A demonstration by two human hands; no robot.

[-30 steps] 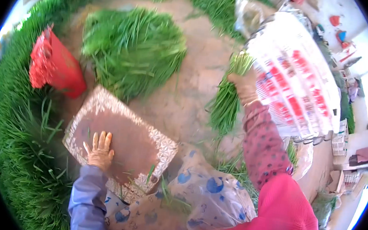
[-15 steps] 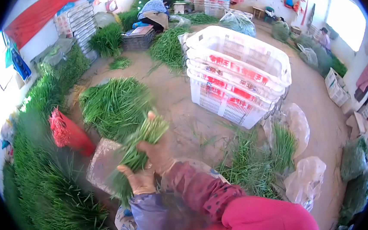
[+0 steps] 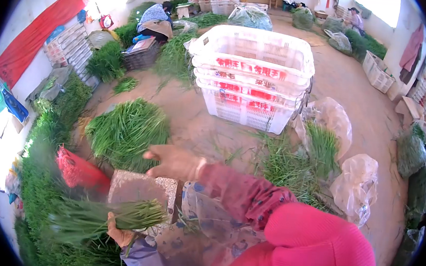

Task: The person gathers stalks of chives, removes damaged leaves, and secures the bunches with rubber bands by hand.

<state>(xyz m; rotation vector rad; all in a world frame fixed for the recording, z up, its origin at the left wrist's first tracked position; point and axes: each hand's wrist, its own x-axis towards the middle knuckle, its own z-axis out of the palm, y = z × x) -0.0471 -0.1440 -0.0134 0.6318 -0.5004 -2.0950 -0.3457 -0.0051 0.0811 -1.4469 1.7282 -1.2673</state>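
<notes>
My left hand (image 3: 120, 234), low at the left, is wrapped round a bunch of garlic chives (image 3: 139, 216). Their cut ends point right and the leaves trail left, blurred. My right hand (image 3: 176, 163) is empty with fingers apart, slightly smeared, above the far edge of a low patterned board (image 3: 141, 186). Just beyond it lies a heap of loose garlic chives (image 3: 128, 129) on the floor. A red bag of thin red strands (image 3: 81, 169) sits left of the board.
Stacked white crates (image 3: 245, 103) stand ahead. Loose chive leaves (image 3: 290, 171) and clear plastic bags (image 3: 356, 189) lie to the right. A long bank of chives (image 3: 43, 189) lines the left. A crouching person (image 3: 154, 21) is at the back left, and another person (image 3: 356, 21) sits far right.
The bunch has moved down and left in my left hand and turned towards level. My right hand has let go of it and opened. The view has shifted slightly.
</notes>
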